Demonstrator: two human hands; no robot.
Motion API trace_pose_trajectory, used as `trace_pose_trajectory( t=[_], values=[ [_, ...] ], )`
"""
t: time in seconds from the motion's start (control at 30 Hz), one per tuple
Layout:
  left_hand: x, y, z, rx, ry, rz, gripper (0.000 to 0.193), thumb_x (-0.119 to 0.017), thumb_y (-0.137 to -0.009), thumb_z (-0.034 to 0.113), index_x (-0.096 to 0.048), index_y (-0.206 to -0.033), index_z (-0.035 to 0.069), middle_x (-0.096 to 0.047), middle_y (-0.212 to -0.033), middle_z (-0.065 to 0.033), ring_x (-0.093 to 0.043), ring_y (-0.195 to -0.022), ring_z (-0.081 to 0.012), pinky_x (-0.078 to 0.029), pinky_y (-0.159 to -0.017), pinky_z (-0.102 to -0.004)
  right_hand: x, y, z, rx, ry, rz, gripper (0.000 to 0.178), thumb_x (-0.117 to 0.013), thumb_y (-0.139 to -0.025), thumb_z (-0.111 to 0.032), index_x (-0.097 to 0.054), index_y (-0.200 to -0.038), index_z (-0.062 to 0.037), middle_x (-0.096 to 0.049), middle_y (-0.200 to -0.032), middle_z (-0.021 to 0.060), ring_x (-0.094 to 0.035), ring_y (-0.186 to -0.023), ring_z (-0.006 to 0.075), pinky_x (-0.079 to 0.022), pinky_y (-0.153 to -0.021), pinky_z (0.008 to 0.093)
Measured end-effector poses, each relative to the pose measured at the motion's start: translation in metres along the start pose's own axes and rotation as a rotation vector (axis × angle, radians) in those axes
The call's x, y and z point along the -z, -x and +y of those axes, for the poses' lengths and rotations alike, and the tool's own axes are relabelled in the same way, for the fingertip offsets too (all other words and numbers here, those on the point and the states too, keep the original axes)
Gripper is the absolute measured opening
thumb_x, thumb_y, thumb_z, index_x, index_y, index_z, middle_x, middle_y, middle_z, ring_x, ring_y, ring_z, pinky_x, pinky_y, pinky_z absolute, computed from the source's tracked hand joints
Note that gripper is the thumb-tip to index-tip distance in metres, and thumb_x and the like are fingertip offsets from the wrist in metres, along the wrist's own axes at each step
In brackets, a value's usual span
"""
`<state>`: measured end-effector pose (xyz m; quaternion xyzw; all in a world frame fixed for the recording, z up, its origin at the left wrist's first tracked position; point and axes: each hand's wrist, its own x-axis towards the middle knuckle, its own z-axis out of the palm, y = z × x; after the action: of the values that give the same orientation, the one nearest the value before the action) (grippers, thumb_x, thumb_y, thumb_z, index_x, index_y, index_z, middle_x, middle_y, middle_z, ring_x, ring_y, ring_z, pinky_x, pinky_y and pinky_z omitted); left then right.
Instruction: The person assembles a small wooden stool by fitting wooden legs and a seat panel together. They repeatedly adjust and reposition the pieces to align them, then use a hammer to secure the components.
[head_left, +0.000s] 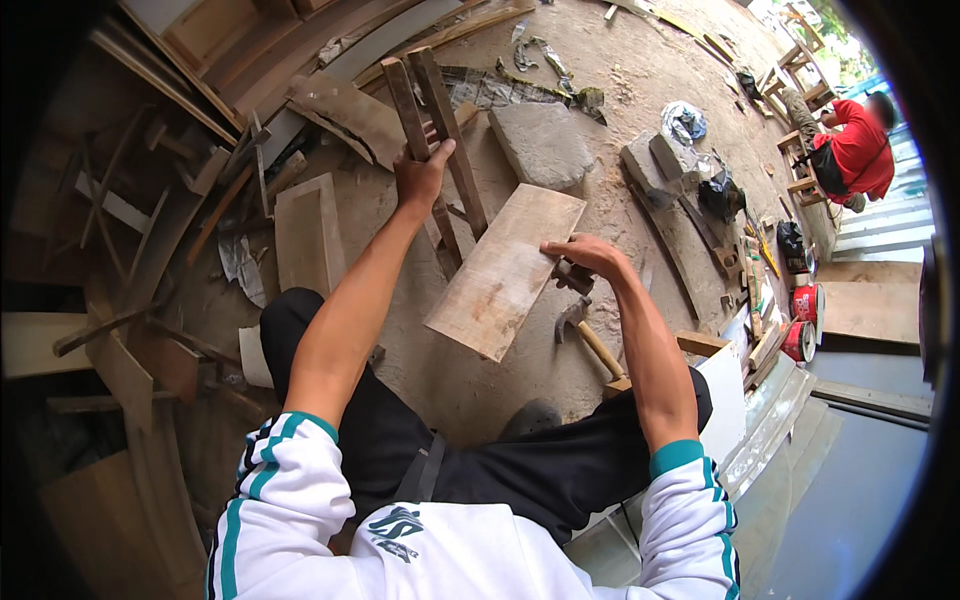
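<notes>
In my gripping right fingers (562, 247), the board (505, 275) slants lengthwise, far-right to near-left; my left hand (420, 180) clasps a bar (402, 97).

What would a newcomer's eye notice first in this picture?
First, probably the pale rectangular wooden board at the centre, its right edge held by the right hand. The left hand, above and to its left, grips a narrow wooden slat. Then comes the person in red at the upper right, and the claw hammer below the right hand.

Daylight from upper right, left side dim
Foliage (848, 32) washes out; shadows on the floor (640, 105) are soft; straight edges curve toward the black fisheye rim.
</notes>
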<state>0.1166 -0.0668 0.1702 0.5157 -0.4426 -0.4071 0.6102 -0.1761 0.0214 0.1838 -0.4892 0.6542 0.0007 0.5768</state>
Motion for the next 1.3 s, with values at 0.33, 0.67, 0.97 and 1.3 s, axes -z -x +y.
trace_pose_trajectory(
  t=[0.33, 0.67, 0.97, 1.3],
  values=[
    [0.028, 0.020, -0.050, -0.022, 0.002, -0.375, 0.039, -0.066, -0.093, 0.035, -0.053, -0.111, 0.002, -0.061, -0.087, -0.0042, -0.059, -0.082, -0.0108, -0.048, -0.073, -0.0280, -0.057, 0.014, 0.020, 0.073, -0.379, 0.152, 0.046, -0.057, -0.096, -0.045, -0.048, -0.103, 0.0001, -0.062, -0.074, 0.0116, -0.061, -0.051, 0.0183, -0.049, -0.042, 0.0318],
    [0.033, 0.036, -0.063, 0.144, -0.158, -0.423, 0.039, -0.061, -0.096, 0.039, -0.051, -0.108, 0.004, -0.065, -0.090, -0.0062, -0.064, -0.085, -0.0158, -0.049, -0.075, -0.0326, -0.088, 0.029, 0.030, 0.056, -0.650, 0.384, 0.045, -0.059, -0.094, -0.040, -0.045, -0.098, 0.0028, -0.058, -0.072, 0.0107, -0.060, -0.049, 0.0189, -0.048, -0.037, 0.0313],
    [0.035, 0.031, -0.071, 0.150, -0.343, -0.433, 0.054, -0.057, -0.092, 0.057, -0.057, -0.106, 0.005, -0.067, -0.097, -0.0096, -0.065, -0.089, -0.0213, -0.049, -0.080, -0.0368, -0.126, 0.003, 0.015, -0.057, -0.617, 0.500, 0.053, -0.059, -0.093, -0.042, -0.051, -0.102, 0.0099, -0.063, -0.078, 0.0162, -0.064, -0.057, 0.0230, -0.053, -0.042, 0.0372],
    [0.012, 0.070, -0.050, 0.309, -0.909, -0.499, 0.060, -0.048, -0.089, 0.052, -0.050, -0.118, -0.001, -0.066, -0.108, -0.0231, -0.061, -0.103, -0.0439, -0.046, -0.092, -0.0458, -0.093, 0.006, 0.044, -0.088, -0.267, 0.627, 0.070, -0.056, -0.092, -0.050, -0.044, -0.108, 0.0170, -0.064, -0.081, 0.0235, -0.068, -0.061, 0.0262, -0.052, -0.044, 0.0376]
  ],
)
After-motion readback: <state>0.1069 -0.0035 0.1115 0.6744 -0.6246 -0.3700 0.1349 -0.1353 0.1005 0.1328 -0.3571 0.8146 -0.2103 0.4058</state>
